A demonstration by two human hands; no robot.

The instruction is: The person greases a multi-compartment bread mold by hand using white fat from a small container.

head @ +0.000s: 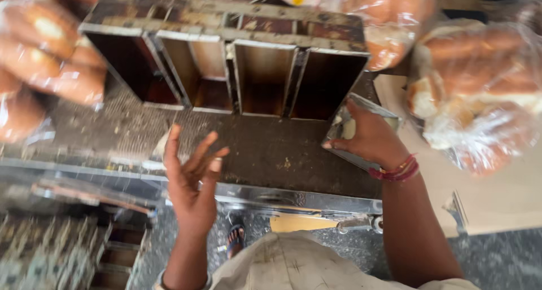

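My left hand hovers open, palm up and fingers spread, above the front of a dark metal worktop; it holds nothing. My right hand grips the edge of a small shiny metal baking tin that rests tilted at the worktop's right. Red thread bands circle that wrist. Behind both hands stands a strapped set of several empty dark loaf tins, open sides toward me.
Bread buns in clear plastic bags lie at the left and at the right on a pale board. The worktop's steel front edge runs across; below it a sandalled foot and speckled floor show.
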